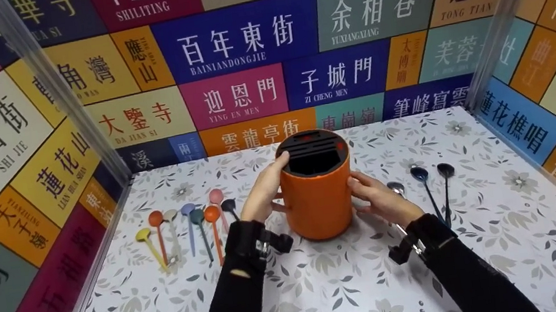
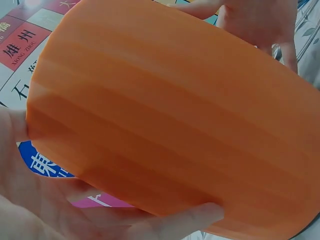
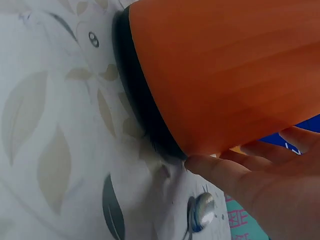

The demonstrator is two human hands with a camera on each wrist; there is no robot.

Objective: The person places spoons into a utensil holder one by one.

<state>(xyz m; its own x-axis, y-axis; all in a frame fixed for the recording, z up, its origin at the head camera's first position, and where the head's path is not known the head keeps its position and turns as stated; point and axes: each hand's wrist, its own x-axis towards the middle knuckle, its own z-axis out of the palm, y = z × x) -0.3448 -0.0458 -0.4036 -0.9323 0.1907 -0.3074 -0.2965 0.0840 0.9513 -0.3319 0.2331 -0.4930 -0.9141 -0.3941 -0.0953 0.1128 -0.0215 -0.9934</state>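
Note:
A round orange knife holder [image 1: 318, 204] with a black slotted insert [image 1: 309, 147] stands upright between both hands. My left hand [image 1: 264, 192] grips it from the left, thumb up at the top rim, and in the left wrist view the fingers [image 2: 185, 220] lie along its orange wall. From the right, my right hand [image 1: 384, 198] holds the lower side. The right wrist view shows that thumb [image 3: 215, 167] beside the black base [image 3: 145, 95], close over the patterned tabletop. The other right fingers reach round the far side, partly hidden.
Several coloured spoons, among them a yellow one [image 1: 143, 235] and a pink one [image 1: 216, 196], lie left of the holder. To the right are a silver spoon [image 1: 396, 187] and two dark ones, a blue [image 1: 419, 174] and a black [image 1: 446, 170]. Sign-covered walls [image 1: 236, 34] enclose the tabletop.

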